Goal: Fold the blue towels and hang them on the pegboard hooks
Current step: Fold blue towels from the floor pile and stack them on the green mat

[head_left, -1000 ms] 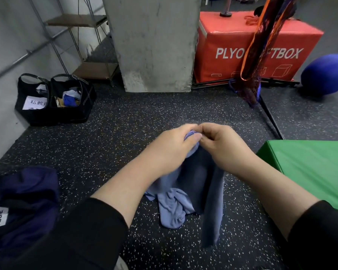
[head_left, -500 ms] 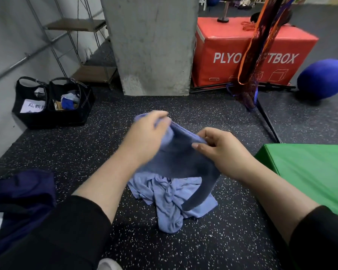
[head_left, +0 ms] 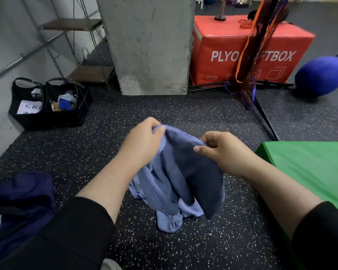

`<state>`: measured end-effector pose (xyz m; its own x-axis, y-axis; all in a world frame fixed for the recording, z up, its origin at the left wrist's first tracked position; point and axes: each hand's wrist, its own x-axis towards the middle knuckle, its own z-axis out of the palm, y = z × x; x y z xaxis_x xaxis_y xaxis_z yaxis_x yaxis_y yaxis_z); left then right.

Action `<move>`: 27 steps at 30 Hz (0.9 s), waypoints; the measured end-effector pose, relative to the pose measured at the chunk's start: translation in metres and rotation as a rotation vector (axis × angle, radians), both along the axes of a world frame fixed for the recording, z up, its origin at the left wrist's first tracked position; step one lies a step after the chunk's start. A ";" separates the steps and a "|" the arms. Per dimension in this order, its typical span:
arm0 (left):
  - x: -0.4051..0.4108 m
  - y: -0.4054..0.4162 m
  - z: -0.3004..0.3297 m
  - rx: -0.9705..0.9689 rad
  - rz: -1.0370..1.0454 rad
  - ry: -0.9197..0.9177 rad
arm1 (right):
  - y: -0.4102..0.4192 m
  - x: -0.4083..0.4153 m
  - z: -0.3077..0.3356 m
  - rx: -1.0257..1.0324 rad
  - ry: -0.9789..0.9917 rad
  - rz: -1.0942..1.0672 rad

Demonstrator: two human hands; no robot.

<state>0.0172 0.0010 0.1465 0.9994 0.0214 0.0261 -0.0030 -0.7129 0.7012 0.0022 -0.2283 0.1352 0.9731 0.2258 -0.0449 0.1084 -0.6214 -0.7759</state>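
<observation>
A blue towel (head_left: 176,172) hangs between my two hands above the speckled black floor. My left hand (head_left: 142,141) pinches its top edge at the left. My right hand (head_left: 220,151) grips the same edge further right, so a short stretch of hem runs between them. The rest of the cloth droops in crumpled folds, and its lower end (head_left: 169,223) lies bunched on the floor. No pegboard or hooks show in this view.
A green mat (head_left: 310,168) lies at the right. A concrete pillar (head_left: 150,43) and a red plyo box (head_left: 242,51) stand ahead, with a blue ball (head_left: 320,75) far right. Black bags (head_left: 49,106) sit at the left wall; a dark navy bag (head_left: 18,201) lies near left.
My hands, which met at one point of the towel a second ago, have drawn apart along its top edge. The cloth has spread wider between them.
</observation>
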 end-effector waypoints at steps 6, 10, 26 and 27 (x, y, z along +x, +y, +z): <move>-0.014 -0.023 0.000 -0.005 -0.408 0.048 | 0.013 0.000 0.003 0.061 -0.059 0.083; -0.013 -0.020 0.000 -0.013 -0.380 0.096 | 0.011 -0.001 0.006 0.070 -0.066 0.057; -0.005 -0.016 -0.007 -0.649 0.290 0.166 | 0.006 -0.007 0.013 0.453 0.239 -0.100; -0.006 -0.017 -0.008 -0.663 0.301 0.165 | 0.008 -0.008 0.013 0.524 0.304 -0.102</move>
